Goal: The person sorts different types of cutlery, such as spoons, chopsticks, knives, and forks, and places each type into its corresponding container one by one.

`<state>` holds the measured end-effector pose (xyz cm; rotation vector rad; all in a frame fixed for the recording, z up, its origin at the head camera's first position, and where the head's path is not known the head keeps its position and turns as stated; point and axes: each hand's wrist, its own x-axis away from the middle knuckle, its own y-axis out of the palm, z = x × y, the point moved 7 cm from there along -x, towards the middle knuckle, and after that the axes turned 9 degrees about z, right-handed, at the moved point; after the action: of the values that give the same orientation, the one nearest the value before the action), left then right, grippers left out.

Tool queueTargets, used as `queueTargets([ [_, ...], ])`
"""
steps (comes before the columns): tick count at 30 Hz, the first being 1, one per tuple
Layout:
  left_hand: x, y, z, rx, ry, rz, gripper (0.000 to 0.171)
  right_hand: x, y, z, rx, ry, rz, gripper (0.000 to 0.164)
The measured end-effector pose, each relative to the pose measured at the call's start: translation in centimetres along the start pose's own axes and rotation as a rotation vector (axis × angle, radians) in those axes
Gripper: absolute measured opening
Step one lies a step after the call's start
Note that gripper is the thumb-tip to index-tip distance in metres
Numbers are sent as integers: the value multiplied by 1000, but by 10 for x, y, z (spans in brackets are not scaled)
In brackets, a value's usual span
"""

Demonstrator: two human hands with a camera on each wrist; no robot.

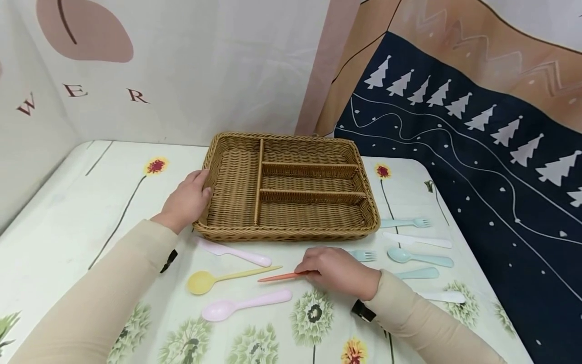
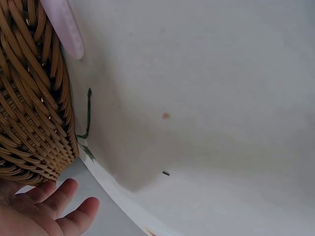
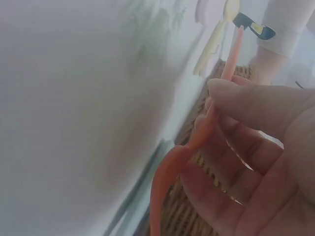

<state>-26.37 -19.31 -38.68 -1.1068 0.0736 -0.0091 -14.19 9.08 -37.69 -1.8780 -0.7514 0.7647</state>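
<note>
My right hand (image 1: 336, 270) pinches a slim orange plastic utensil (image 1: 282, 277) between thumb and fingers, above the table in front of the basket. In the right wrist view this utensil (image 3: 170, 164) appears edge-on with a curved head, so its exact kind is unclear. My left hand (image 1: 185, 199) rests against the left side of a brown wicker cutlery basket (image 1: 291, 234); in the left wrist view its fingers (image 2: 81, 216) are loosely extended beside the wicker, thumb hidden. The basket has one tall left compartment and three right ones, with no cutlery visible inside.
Left front: a yellow spoon (image 1: 200, 283), a pink spoon (image 1: 220, 311) and another pink utensil (image 1: 245, 255). Right: light-blue forks (image 1: 411, 222), a blue spoon (image 1: 427, 258), a blue handle (image 1: 420, 273) and white utensils (image 1: 420, 240). A fabric wall (image 1: 204, 76) stands behind the table.
</note>
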Motion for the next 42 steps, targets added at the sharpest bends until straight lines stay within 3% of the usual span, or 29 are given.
queueTargets([
  [14, 1, 0, -1, 7, 2, -3, 56, -15, -26, -7, 9, -33, 77, 26],
  [22, 2, -1, 2, -4, 4, -6, 56, -25, -40, -6, 39, -7, 89, 27],
  [32, 1, 0, 2, -16, 2, -6, 57, -36, -57, 1, 47, -2, 128, 24],
  [42, 3, -1, 4, -14, -5, -14, 56, -49, -76, 15, 80, 57, 131, 24],
])
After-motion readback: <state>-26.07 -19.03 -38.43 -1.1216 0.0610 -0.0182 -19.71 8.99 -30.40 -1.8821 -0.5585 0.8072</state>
